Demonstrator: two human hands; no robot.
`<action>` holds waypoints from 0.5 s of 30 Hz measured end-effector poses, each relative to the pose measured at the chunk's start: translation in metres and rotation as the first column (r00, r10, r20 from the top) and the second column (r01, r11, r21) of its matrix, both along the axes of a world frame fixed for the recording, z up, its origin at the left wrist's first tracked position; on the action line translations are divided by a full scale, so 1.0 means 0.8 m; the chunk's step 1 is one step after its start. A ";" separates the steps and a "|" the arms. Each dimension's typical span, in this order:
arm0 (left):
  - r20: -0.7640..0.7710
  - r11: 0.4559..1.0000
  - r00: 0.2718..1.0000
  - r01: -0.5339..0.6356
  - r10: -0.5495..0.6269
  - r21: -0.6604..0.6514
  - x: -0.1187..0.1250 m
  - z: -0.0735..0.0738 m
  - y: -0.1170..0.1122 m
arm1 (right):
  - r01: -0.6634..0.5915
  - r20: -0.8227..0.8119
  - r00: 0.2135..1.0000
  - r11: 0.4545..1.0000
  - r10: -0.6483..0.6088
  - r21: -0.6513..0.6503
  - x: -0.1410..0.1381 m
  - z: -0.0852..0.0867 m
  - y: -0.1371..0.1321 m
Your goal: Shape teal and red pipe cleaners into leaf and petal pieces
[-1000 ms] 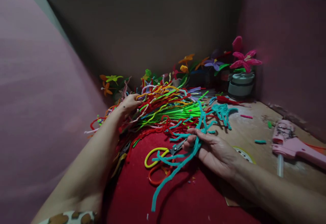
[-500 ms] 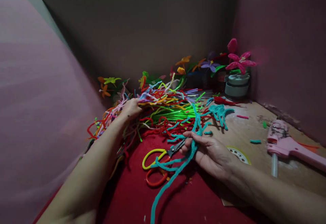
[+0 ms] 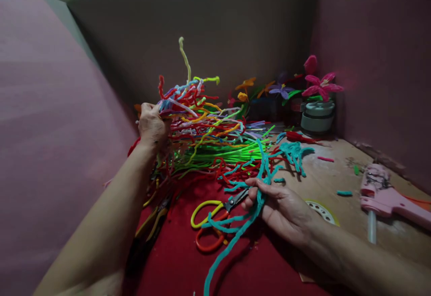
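Observation:
My left hand point(image 3: 153, 123) is closed around a tangled bunch of multicoloured pipe cleaners point(image 3: 198, 103), raised at the back left of the work surface. Red, orange, yellow, blue and white strands stick out from it to the right. Pinched between the thumb and fingers of my right hand point(image 3: 281, 204) are turquoise pipe cleaners point(image 3: 235, 237), one long strand hanging toward the front. Scissors point(image 3: 215, 219) with yellow and orange handles lie just left of that hand, their blade tips partly hidden by it. Bright green pipe cleaners point(image 3: 229, 152) lie beneath the raised bunch.
A pink glue gun point(image 3: 380, 193) lies at the right, near a white roll point(image 3: 319, 211). Pliers point(image 3: 153, 222) sit by my left forearm. More turquoise pieces point(image 3: 294, 152) lie behind my right hand. Pipe-cleaner flowers point(image 3: 321, 85) and a grey-green container point(image 3: 317, 119) stand at the back.
My left hand has moved up and left, lifting the multicoloured bunch off the pile. The pliers have come into fuller view. My right hand keeps its hold on the turquoise strands.

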State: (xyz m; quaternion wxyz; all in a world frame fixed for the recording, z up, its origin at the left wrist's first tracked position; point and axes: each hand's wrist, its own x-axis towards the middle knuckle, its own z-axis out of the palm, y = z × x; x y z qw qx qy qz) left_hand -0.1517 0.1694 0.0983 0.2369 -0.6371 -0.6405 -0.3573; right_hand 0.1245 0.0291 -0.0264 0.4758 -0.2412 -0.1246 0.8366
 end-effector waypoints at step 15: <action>-0.330 0.957 0.941 0.032 0.069 0.290 0.016 -0.008 0.007 | 0.003 0.017 1.000 1.000 -0.003 -0.010 0.001 -0.003 0.002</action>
